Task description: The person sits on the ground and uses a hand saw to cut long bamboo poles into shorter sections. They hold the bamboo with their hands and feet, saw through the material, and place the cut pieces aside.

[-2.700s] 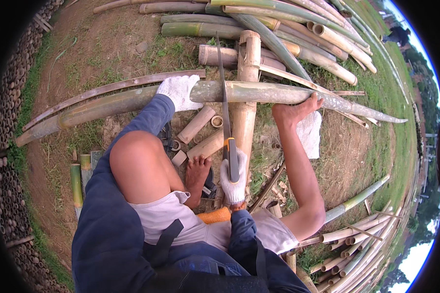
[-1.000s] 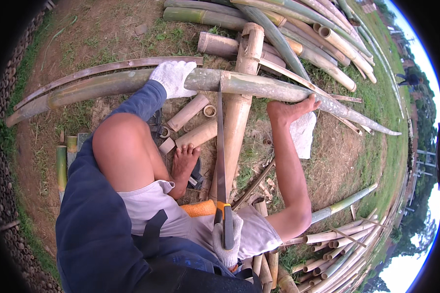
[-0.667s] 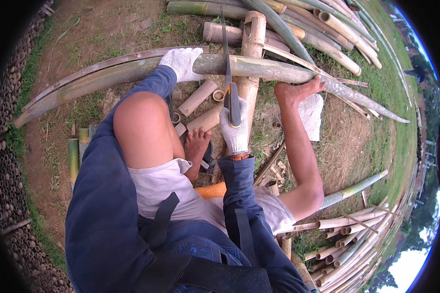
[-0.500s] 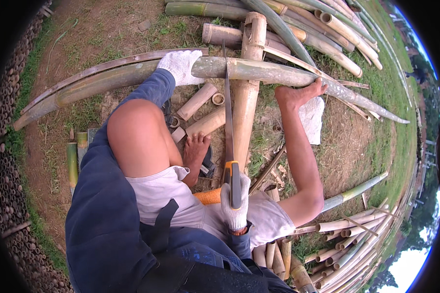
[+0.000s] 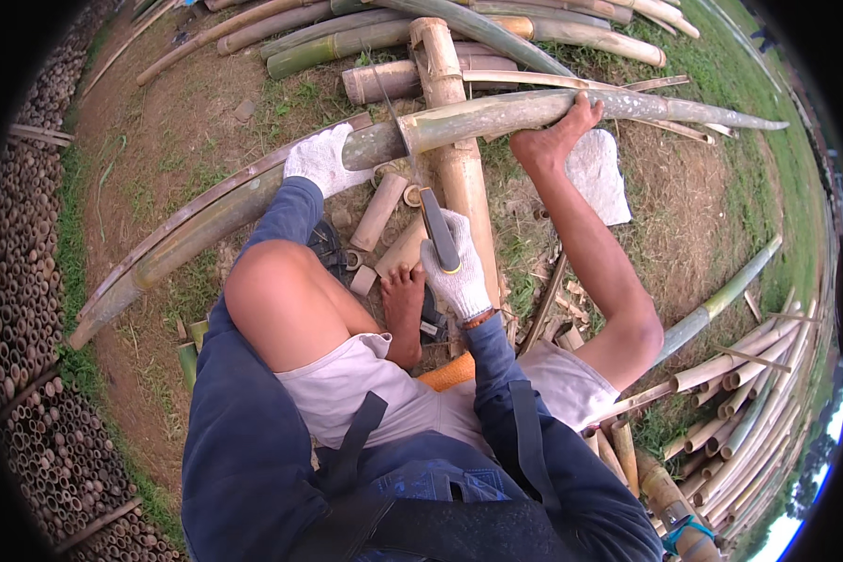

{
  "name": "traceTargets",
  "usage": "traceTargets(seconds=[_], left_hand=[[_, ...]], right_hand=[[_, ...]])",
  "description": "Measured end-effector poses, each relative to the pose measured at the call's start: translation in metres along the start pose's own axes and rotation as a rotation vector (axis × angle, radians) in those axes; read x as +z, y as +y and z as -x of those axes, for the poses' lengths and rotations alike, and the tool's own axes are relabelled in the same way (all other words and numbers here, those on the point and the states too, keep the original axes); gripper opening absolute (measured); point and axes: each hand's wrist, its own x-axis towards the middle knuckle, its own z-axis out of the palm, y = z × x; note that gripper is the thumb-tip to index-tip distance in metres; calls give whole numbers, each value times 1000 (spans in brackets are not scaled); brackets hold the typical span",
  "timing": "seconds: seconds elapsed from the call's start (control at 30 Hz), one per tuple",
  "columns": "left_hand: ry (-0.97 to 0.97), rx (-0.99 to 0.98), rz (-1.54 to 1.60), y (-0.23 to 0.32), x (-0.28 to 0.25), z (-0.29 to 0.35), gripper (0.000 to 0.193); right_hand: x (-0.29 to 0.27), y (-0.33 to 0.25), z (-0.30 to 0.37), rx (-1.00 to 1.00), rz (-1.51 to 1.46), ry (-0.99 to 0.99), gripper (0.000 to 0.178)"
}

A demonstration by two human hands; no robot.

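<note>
My right hand [image 5: 461, 265], in a white knit glove, is wrapped round the dark handle of a hand saw [image 5: 439, 230]. The saw's thin blade crosses a long bamboo pole [image 5: 501, 116], apparently in contact with it. Left of the blade, my gloved left hand [image 5: 322, 161] grips that same pole, fingers over its top; a long split strip [image 5: 197, 208] lies along its far side. Beneath the pole runs a thick bamboo log [image 5: 461, 183], pointing away from me. My bare foot [image 5: 557, 131] presses on the pole right of the log.
Short bamboo offcuts [image 5: 380, 212] lie near my other foot. Behind the log are stacked poles [image 5: 337, 45]. A pale stone-like block [image 5: 597, 178] sits beside my outstretched leg. More cut poles [image 5: 754, 375] are heaped at right, and a wall of stacked bamboo pieces [image 5: 23, 244] lines the left.
My right hand has pushed the saw away from me, so the handle is much closer to the pole. The whole view has shifted and turned somewhat. My left hand keeps its grip.
</note>
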Motion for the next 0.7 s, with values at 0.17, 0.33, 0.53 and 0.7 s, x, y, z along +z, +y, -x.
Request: traceTargets(seconds=[0.17,0.33,0.53,0.7], left_hand=[[-91,-11,-5,-2,0,-8,104],[-76,-25,-36,-1,0,-10,103],[-85,-26,-27,7,-10,-10,103],[-93,-17,-8,10,-6,-9,98]], right_hand=[[-88,-92,151,191,170,-82,55],[-73,-79,100,279,105,-88,56],[28,10,-51,-95,-4,83,55],[-40,-48,69,77,12,20,58]])
